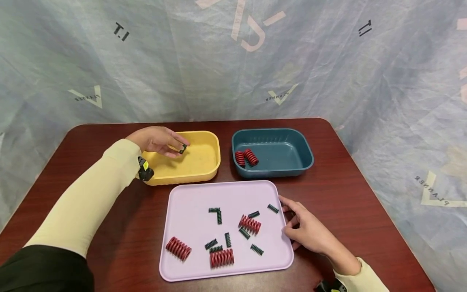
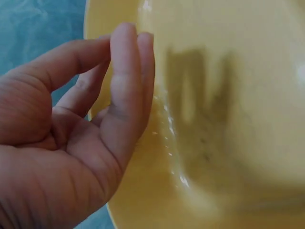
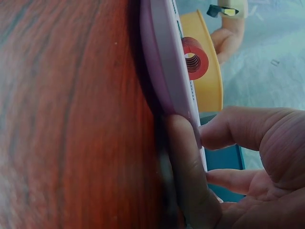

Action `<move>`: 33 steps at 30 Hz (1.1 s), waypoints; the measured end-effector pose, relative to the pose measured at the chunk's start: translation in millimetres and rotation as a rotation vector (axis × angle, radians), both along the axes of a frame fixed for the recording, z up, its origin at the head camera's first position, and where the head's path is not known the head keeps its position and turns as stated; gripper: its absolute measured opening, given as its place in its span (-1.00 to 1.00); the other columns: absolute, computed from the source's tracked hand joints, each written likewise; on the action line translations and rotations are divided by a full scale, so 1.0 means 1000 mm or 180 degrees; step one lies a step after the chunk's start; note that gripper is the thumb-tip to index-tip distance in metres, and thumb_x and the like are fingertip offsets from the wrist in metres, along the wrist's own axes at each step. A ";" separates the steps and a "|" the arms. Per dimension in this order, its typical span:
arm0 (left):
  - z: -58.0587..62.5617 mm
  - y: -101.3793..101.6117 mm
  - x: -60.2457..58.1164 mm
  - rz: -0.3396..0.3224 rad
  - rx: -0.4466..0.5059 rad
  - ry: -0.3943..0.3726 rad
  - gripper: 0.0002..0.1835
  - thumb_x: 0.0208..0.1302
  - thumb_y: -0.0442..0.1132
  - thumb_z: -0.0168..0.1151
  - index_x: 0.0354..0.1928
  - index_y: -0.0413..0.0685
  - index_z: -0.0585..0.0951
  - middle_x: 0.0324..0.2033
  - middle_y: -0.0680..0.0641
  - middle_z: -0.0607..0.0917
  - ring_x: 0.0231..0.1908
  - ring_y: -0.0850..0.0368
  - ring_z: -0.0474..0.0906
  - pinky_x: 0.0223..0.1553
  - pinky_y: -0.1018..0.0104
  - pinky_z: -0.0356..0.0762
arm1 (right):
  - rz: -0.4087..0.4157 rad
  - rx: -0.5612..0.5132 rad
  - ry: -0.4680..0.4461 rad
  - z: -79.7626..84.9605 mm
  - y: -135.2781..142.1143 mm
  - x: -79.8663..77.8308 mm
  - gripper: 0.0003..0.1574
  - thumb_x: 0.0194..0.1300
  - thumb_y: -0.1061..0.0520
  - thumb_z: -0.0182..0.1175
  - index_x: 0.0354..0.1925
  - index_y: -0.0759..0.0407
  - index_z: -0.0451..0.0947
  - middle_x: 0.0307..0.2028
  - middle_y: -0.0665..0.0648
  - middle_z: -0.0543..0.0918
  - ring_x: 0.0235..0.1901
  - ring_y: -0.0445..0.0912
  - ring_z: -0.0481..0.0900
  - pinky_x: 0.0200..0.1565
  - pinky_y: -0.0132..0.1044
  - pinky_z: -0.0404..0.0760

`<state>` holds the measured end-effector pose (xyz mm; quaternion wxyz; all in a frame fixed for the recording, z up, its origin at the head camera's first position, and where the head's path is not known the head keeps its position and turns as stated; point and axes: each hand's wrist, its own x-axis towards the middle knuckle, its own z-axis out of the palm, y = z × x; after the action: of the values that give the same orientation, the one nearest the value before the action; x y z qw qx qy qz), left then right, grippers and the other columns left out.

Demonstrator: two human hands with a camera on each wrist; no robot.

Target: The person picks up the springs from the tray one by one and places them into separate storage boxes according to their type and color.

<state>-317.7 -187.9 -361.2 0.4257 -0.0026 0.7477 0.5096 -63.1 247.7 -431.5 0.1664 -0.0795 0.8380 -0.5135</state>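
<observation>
Over the yellow bin [image 1: 209, 170], my left hand [image 1: 160, 141] pinches a small dark green spring [image 1: 183, 149] between thumb and fingers. In the left wrist view, the left hand [image 2: 81, 119] hides the spring, and its shadow falls on the bin floor. My right hand [image 1: 310, 229] grips the right edge of the lilac tray [image 1: 197, 198]. The right wrist view has the thumb and fingers of the right hand [image 3: 248, 176] on both sides of the tray's rim. Several small green springs [image 1: 257, 249] and three large red springs [image 1: 178, 248] lie on the tray.
A dark teal bin [image 1: 284, 172] stands behind the tray, to the right of the yellow bin. Inside it, at the left end, are two red springs [image 1: 251, 157] with something small and dark beside them. The brown table [image 1: 343, 190] ends at a printed grey cloth [image 1: 204, 81].
</observation>
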 end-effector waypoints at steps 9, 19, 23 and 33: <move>-0.009 -0.008 -0.002 -0.0029 -0.0146 -0.0152 -0.45 0.50 -0.44 0.16 0.47 -0.34 0.34 -0.10 -0.14 0.57 -0.14 0.02 0.70 -0.06 0.28 0.73 | 0.0024 0.0001 0.0037 0.001 0.000 0.000 0.05 0.20 0.50 0.22 0.59 0.18 0.11 0.18 0.37 0.31 -0.32 -0.06 0.58 -0.66 -0.09 0.69; -0.012 -0.013 -0.004 0.0036 -0.0163 -0.0127 -0.46 0.50 -0.43 0.16 0.46 -0.34 0.35 -0.17 -0.14 0.65 -0.22 0.07 0.72 -0.11 0.29 0.74 | 0.0022 0.0008 0.0068 0.000 0.000 0.001 0.06 0.19 0.51 0.21 0.58 0.19 0.11 0.17 0.37 0.32 -0.33 -0.07 0.58 -0.66 -0.10 0.69; -0.010 -0.015 -0.003 0.0048 -0.0142 -0.0086 -0.45 0.52 -0.43 0.14 0.48 -0.34 0.31 -0.11 -0.16 0.63 -0.21 0.07 0.71 -0.10 0.29 0.74 | 0.0015 -0.0009 0.0065 -0.001 0.000 0.001 0.06 0.19 0.51 0.21 0.58 0.20 0.11 0.17 0.37 0.32 -0.33 -0.07 0.59 -0.66 -0.09 0.70; 0.006 -0.009 0.016 -0.0019 0.0144 0.0194 -0.39 0.52 -0.34 0.19 0.52 -0.28 0.28 0.22 -0.19 0.57 0.10 -0.08 0.63 0.12 0.09 0.66 | 0.0000 0.0038 0.0037 0.000 0.000 0.000 0.06 0.21 0.49 0.24 0.59 0.18 0.11 0.18 0.35 0.32 -0.33 -0.06 0.58 -0.64 -0.11 0.70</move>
<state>-301.4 -197.0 -355.2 0.4042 0.0247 0.7486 0.5249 -63.4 248.1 -431.8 0.1621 -0.0815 0.8421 -0.5080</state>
